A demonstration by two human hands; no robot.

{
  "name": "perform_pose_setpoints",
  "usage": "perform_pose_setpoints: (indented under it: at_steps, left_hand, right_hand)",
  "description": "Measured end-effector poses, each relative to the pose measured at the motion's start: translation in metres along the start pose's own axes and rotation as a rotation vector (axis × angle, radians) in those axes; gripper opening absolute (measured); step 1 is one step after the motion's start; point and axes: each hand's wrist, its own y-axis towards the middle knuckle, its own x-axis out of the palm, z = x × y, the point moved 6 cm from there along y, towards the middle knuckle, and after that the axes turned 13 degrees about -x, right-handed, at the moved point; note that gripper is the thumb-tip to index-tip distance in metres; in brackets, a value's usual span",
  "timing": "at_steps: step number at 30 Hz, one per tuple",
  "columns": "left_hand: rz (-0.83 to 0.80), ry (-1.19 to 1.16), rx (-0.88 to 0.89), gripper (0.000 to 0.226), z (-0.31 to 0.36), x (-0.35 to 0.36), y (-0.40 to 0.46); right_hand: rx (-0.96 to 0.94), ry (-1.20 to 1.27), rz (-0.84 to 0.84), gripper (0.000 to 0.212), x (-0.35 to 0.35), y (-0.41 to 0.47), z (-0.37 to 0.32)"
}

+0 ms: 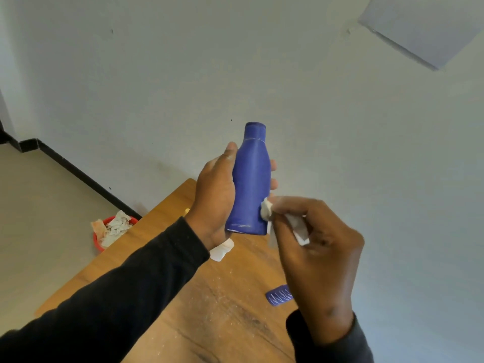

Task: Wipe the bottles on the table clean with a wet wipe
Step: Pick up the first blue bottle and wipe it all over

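Note:
A blue bottle is held upright above the wooden table, cap on top. My left hand grips it from the left, thumb along its side and fingertips showing past its right edge. My right hand pinches a crumpled white wet wipe and presses it against the bottle's lower right side. A second blue bottle lies on the table, mostly hidden behind my right hand.
Under my left wrist a white wipe or tissue lies on the table. A red bin stuffed with used wipes stands on the floor left of the table. The table stands against a pale wall.

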Motion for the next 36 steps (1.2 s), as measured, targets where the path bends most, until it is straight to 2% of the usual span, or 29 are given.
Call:
perform_pose_setpoints:
  at_steps: [5, 9, 12, 15, 19, 23, 28, 32, 36]
  left_hand:
    - [-0.038, -0.069, -0.032, 0.058, -0.002, -0.001, 0.004]
    - [0.03, -0.064, -0.008, 0.051, -0.006, -0.005, 0.005]
    - [0.059, -0.058, -0.003, 0.051, -0.006, -0.003, 0.006]
    - [0.104, -0.048, 0.042, 0.051, 0.002, -0.005, 0.007]
    - [0.169, -0.038, 0.025, 0.052, -0.004, -0.003, 0.003]
    - [0.205, -0.048, 0.015, 0.056, -0.002, -0.003, 0.003]
    - [0.237, -0.027, 0.022, 0.051, -0.001, -0.004, 0.002]
    - [0.254, -0.044, 0.004, 0.053, -0.001, -0.004, 0.002]
    - [0.28, -0.052, 0.026, 0.052, 0.0, -0.008, 0.003]
  right_hand:
    - [-0.002, -0.01, -0.022, 0.008, -0.003, -0.001, -0.005]
    - [-0.027, 0.011, -0.091, 0.01, 0.004, -0.004, -0.017]
    - [-0.019, -0.05, -0.064, 0.007, 0.002, 0.002, -0.002]
    - [0.011, -0.039, -0.073, 0.013, 0.0, -0.003, 0.001]
    - [-0.06, -0.015, -0.132, 0.009, 0.008, 0.0, -0.01]
    - [-0.021, -0.045, -0.075, 0.01, 0.005, 0.005, 0.006]
    - [-0.101, -0.011, -0.19, 0.008, 0.014, 0.001, -0.012]
    - [-0.09, -0.065, -0.124, 0.009, 0.013, 0.007, 0.004]
    - [-0.095, -0.009, -0.19, 0.009, 0.014, -0.001, -0.006]
